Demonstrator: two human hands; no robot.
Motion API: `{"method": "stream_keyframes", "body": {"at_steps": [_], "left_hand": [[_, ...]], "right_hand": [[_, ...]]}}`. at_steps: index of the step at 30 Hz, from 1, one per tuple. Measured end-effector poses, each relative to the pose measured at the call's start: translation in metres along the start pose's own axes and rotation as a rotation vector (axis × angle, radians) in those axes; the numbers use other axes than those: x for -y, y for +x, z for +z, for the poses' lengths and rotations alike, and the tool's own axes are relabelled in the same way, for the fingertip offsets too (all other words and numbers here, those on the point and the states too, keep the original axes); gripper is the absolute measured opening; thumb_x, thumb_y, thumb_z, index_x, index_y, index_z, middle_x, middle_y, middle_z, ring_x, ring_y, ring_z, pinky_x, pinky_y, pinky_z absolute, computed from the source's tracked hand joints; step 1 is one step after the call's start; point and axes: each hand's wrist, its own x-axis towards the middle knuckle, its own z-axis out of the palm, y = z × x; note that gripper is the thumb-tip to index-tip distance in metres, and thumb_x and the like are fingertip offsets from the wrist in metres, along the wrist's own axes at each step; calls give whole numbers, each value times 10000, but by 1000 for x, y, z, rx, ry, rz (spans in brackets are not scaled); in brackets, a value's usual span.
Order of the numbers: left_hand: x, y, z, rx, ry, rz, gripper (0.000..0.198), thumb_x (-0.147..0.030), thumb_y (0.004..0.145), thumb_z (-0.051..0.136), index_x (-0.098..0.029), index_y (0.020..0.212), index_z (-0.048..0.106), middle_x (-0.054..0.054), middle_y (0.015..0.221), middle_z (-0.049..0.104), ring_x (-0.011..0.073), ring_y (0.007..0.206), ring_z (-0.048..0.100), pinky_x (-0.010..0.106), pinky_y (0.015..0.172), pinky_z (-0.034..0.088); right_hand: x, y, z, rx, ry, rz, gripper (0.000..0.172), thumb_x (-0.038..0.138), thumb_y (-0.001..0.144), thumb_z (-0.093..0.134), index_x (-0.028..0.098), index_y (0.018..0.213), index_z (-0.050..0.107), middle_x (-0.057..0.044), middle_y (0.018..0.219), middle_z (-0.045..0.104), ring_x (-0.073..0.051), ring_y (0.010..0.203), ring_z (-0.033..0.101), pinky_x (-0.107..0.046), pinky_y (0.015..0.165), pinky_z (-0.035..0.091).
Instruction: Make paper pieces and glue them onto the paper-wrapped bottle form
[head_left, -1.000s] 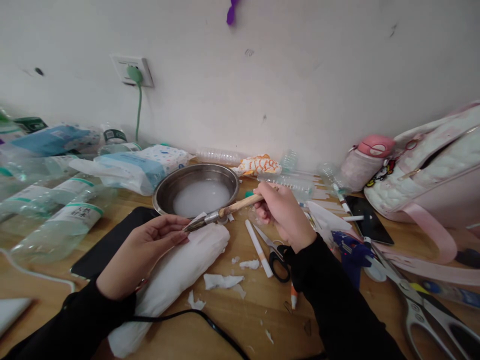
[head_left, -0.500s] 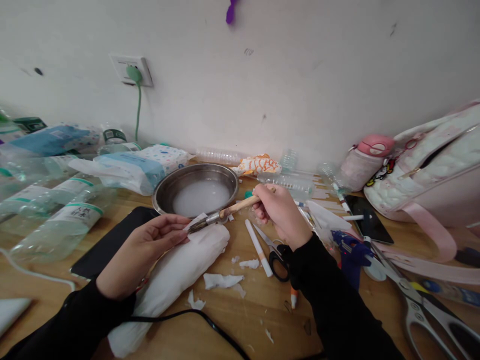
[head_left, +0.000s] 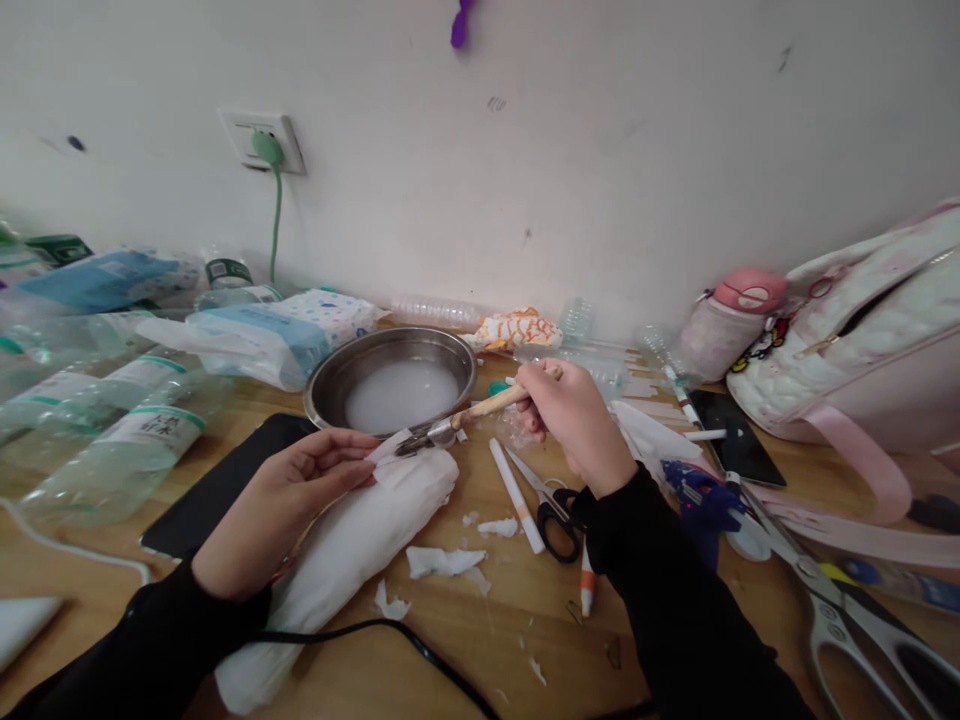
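White paper covers the long wrapped form [head_left: 352, 550] just right of your left fingers, which slants back toward you past that wrist. Your left hand [head_left: 281, 500] has its thumb and fingertips pinched on a thin paper strip [head_left: 391, 462] at the form's far end; whether the strip touches the form, I can't tell. Your right hand [head_left: 574, 425] is closed around the wooden handle of a brush [head_left: 491, 405], its dark bristles against the strip, just right of your left fingertips.

The strip could tear if the bristles drag hard against your pinch, or slip away if that pinch loosens. The rounded form might roll if your wrist bumps it.

Just beyond your left fingertips, the metal bowl [head_left: 319, 395] holds cloudy liquid; a forward sweep could knock its near rim. Nearer you than your right fingers, a white marker [head_left: 516, 495] and black-handled scissors [head_left: 559, 530] crowd your sleeve. A black cord [head_left: 405, 628] could snag your left cuff. The easiest room lies between your wrists, above the paper scraps [head_left: 446, 562].
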Motion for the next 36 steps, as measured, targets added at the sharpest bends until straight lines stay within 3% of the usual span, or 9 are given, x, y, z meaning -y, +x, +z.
{"method": "stream_keyframes", "body": {"at_steps": [6, 14, 21, 30, 36], "left_hand": [[1, 0, -1, -21, 23, 12, 241, -266, 623, 689, -179, 824, 590, -46, 705, 644, 83, 671, 563, 122, 614, 443], [0, 1, 0, -36, 47, 19, 265, -274, 607, 694, -184, 834, 590, -36, 733, 646, 103, 681, 569, 151, 625, 452], [0, 0, 0, -37, 42, 12, 288, -293, 600, 694, -174, 838, 582, -26, 751, 641, 106, 699, 564, 160, 644, 454], [0, -1, -2, -41, 42, 20, 264, -282, 610, 688, -176, 828, 583, -35, 732, 634, 98, 689, 563, 144, 633, 449], [3, 1, -3, -39, 37, 39, 250, -283, 628, 682, -191, 839, 583, -44, 722, 629, 97, 680, 563, 142, 619, 448]], "right_hand": [[11, -2, -7, -40, 17, -55, 136, 177, 679, 444, 187, 547, 414, 80, 401, 432, -40, 301, 395, -127, 253, 291], [7, -7, 4, 87, 39, -49, 122, 177, 677, 449, 191, 558, 429, 77, 409, 444, -49, 304, 396, -135, 243, 296], [4, -4, 1, 23, -35, -101, 75, 175, 662, 459, 192, 591, 443, 72, 415, 465, -59, 299, 417, -136, 237, 309], [19, -7, -13, -30, -6, -167, 138, 189, 709, 456, 193, 574, 426, 79, 418, 445, -44, 313, 399, -129, 260, 295], [13, -4, -5, -6, 55, -159, 123, 195, 733, 431, 194, 611, 427, 71, 443, 464, -55, 337, 430, -143, 294, 332]]}}
